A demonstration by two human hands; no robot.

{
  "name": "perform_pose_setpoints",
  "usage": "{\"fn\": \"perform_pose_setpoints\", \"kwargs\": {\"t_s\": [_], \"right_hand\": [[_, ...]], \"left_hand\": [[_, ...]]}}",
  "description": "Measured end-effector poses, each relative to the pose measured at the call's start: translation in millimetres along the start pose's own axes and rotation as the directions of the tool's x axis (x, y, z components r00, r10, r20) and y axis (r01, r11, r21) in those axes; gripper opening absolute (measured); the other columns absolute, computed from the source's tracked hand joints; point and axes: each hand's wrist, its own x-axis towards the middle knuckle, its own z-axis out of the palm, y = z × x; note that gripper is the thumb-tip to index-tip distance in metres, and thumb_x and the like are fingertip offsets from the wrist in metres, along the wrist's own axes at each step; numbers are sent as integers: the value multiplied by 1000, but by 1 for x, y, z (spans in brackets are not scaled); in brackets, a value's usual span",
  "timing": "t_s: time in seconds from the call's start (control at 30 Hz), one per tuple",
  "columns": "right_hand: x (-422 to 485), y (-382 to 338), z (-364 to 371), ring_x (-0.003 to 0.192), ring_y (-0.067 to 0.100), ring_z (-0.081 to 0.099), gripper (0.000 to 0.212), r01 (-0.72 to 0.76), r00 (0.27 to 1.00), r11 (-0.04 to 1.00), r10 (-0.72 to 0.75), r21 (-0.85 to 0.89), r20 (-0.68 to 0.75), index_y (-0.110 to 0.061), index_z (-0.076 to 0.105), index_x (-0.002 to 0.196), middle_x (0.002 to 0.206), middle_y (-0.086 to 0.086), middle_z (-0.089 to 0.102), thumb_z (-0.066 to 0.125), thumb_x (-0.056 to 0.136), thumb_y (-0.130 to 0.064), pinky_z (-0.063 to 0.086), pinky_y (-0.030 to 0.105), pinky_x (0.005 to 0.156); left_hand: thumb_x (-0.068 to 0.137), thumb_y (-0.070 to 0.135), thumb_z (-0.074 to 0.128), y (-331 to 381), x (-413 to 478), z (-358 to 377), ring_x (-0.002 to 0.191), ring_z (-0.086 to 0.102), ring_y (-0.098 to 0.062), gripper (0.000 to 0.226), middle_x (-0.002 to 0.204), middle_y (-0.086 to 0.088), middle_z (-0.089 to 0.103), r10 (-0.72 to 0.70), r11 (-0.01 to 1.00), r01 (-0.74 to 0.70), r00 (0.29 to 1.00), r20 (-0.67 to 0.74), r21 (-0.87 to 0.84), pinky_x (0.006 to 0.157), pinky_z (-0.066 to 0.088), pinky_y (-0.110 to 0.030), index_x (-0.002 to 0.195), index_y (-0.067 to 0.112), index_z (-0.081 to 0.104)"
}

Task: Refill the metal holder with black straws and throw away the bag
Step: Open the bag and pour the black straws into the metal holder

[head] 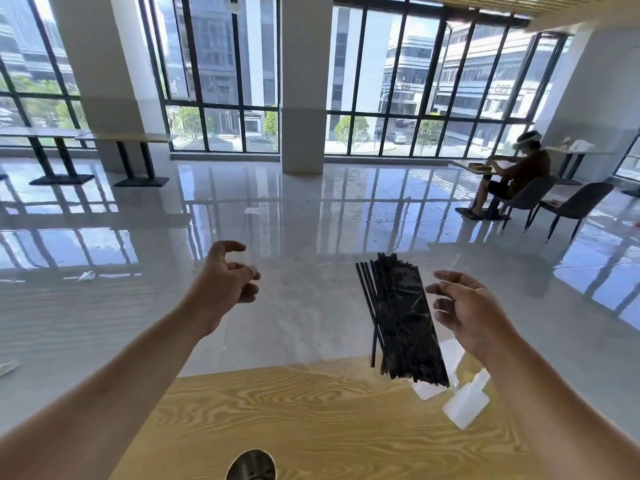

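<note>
Observed at centre left of the frame: left hand (225,282), raised over the glossy floor (311,220), grip closed, fingers curled onto a faint, thin clear strip (227,336) running above and below the palm. Observed at centre right: right hand (467,313), grip clamped on the right edge of a clear bag (465,407), held in the air and tilted, upper end leaning left. Inside the bag: black straws (398,317), bundled lengthwise, a few splayed out along the left side. Bag's lower end, with a white flap, hanging over the far right part of the wood-grain bench (311,427); contact with it not discernible. At bottom centre, cut by the frame edge: metal holder (251,465), standing on the bench, well apart from the straws; contents not discernible. In the upper right: seated person (519,168) at a table, grey chair (581,202) just beside. Across the top: tall dark-framed windows (221,81).
</note>
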Motion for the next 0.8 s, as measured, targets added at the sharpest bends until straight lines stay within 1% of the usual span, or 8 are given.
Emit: {"fn": "perform_pose_setpoints", "kwargs": {"t_s": [0.13,0.2,0.3,0.43,0.5,0.6,0.67,0.8], "right_hand": [[1,-13,1,48,9,60,22,30,999,1000,-30,8,-10,-19,72,104,76,1,79,57,107,-3,50,21,43],[1,-15,4,47,9,60,22,30,1000,1000,-30,4,-8,-19,72,103,75,1,79,57,107,-3,50,21,42],[2,-16,6,48,11,59,22,36,999,999,-36,5,-6,-18,72,104,75,3,78,56,107,-3,50,22,42],[2,-18,5,49,12,59,22,57,998,998,-57,3,-7,-17,72,105,74,3,78,56,107,-2,50,23,43],[3,-19,4,49,12,59,23,64,998,998,-64,7,-3,-16,72,105,74,4,77,55,107,-1,50,23,44],[3,-21,4,48,11,59,23,69,998,997,-69,23,-3,-16,72,105,73,4,76,55,107,0,51,23,44],[4,-22,5,47,10,59,23,73,997,997,-73,29,-3,-15,72,105,72,3,77,55,107,0,51,23,44],[7,-23,7,47,11,59,22,79,997,996,-79,34,2,-15,72,105,72,3,77,56,106,0,50,23,44]], "left_hand": [[93,1,78,9,2,-7,60,71,-11,37,85,-7,75,-41,994,48,997,70,-95,61,62,-24,123,16,62],[90,3,80,14,1,-8,64,71,-12,29,78,-2,75,-83,987,102,986,148,-124,64,62,-23,116,12,72],[92,9,79,17,0,-5,68,68,-12,12,80,-1,73,-138,985,156,967,212,-70,70,62,-27,104,8,79],[97,10,74,19,1,-1,78,76,-15,2,97,-7,82,-125,990,138,965,231,-39,77,61,-30,99,10,73],[97,6,72,18,2,-1,83,80,-19,9,103,-12,83,-110,989,131,965,238,-72,77,65,-30,96,12,66],[94,0,74,18,3,-1,76,79,-20,13,99,-16,83,-77,991,98,974,214,-87,70,65,-28,101,9,68],[86,5,82,20,4,1,71,76,-18,23,93,-13,82,-77,990,102,972,223,-101,67,64,-25,108,9,76],[73,29,85,23,6,4,54,59,-12,26,70,-2,67,-107,979,144,965,238,-145,55,57,-23,89,11,75]]}}
